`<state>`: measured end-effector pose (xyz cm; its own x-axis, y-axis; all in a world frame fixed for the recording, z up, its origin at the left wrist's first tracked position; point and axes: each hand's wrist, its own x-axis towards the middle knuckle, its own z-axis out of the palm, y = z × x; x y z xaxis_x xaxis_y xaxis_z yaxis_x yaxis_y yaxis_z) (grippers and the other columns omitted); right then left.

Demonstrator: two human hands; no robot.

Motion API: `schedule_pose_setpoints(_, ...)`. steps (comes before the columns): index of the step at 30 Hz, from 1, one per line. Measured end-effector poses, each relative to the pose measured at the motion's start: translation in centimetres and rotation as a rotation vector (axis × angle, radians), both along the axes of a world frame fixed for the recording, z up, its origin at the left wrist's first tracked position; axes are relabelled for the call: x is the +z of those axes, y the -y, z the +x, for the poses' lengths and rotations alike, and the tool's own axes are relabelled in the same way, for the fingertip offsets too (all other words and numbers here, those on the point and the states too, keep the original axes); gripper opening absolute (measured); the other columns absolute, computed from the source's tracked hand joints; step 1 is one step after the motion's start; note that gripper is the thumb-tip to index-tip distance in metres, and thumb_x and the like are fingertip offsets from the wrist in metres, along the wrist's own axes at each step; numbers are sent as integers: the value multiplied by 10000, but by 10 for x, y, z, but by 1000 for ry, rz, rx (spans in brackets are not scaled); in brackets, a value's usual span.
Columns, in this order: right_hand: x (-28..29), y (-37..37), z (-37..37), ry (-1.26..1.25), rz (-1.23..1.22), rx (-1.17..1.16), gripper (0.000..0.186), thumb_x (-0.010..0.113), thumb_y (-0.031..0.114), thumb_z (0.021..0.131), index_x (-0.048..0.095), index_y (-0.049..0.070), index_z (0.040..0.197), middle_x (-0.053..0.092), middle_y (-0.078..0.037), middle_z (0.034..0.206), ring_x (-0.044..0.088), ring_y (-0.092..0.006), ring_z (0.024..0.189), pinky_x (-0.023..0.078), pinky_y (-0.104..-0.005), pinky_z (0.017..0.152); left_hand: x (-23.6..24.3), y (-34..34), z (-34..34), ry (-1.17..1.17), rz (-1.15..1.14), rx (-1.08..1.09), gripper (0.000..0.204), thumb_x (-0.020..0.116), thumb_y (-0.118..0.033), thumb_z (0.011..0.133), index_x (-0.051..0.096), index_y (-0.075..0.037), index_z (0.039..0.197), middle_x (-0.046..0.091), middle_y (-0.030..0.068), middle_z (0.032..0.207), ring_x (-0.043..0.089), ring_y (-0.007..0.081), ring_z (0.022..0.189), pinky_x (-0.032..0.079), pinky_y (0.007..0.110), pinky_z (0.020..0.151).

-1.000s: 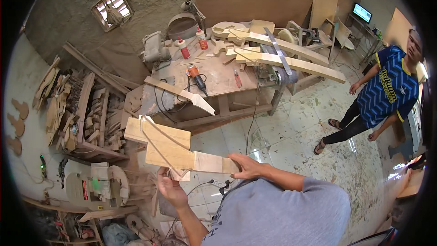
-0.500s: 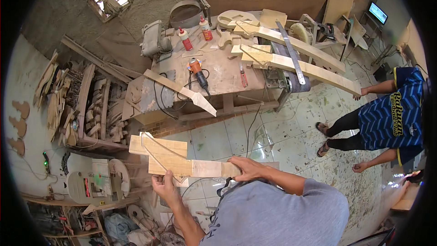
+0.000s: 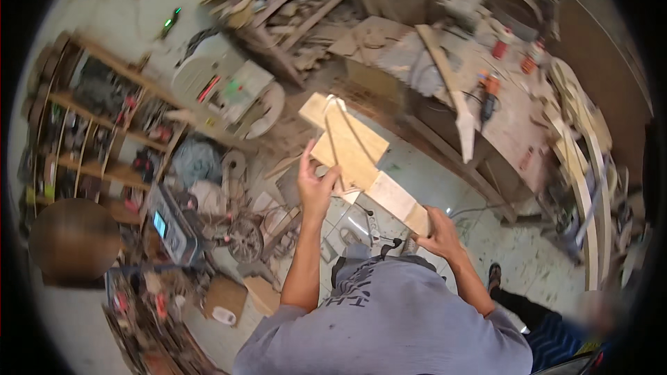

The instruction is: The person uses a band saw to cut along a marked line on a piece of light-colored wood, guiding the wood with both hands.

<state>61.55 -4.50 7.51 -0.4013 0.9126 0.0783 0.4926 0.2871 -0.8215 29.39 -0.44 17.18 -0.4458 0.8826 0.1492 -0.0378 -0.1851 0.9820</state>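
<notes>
Here it is, the wooden workpiece (image 3: 361, 156), right at the centre of the frame, slanting from upper left down to lower right, its broad yellowish end uppermost and two dark lines running across its face. The right hand (image 3: 445, 235) has the narrow lower end, fingers and thumb clamped around it. The left hand (image 3: 317, 191) is up against the lower-left edge of the broad part, thumb and forefinger spread apart; whether they pinch the wood, I cannot tell.

Over to the upper right, the workbench (image 3: 513, 132) carries an orange-and-black power tool (image 3: 490, 94), two red bottles (one with its neighbour just beside it) and a long, slim piece of wood (image 3: 445, 73) jutting past the near edge. Upper left of centre, a pale round-sided machine (image 3: 191, 83) shows a green glow. Wooden shelves (image 3: 104, 167) line the left, a box with a lit screen (image 3: 175, 232) sits lower left, and another person's dark-clad leg (image 3: 517, 307) enters at lower right.
</notes>
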Motion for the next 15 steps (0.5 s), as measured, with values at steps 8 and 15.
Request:
schedule_pose_setpoints(8,10,-29,-120,104,-34,112,733,843,358,704,632,-36,1285,699,-238,1142,694,-429,1012,562,-474,880,-38,11,-138,222,-60,63,780,765,49,903,406,-23,1592,692,111,1171,698,134,1009,596,267,811)
schedule_pose_setpoints(15,19,-60,-228,199,46,200,775,843,391,729,608,-12,1348,701,-249,1153,702,-442,1007,570,-487,874,-55,6,-250,427,-53,174,753,730,70,903,411,-37,1576,687,88,1160,713,155,987,614,281,796)
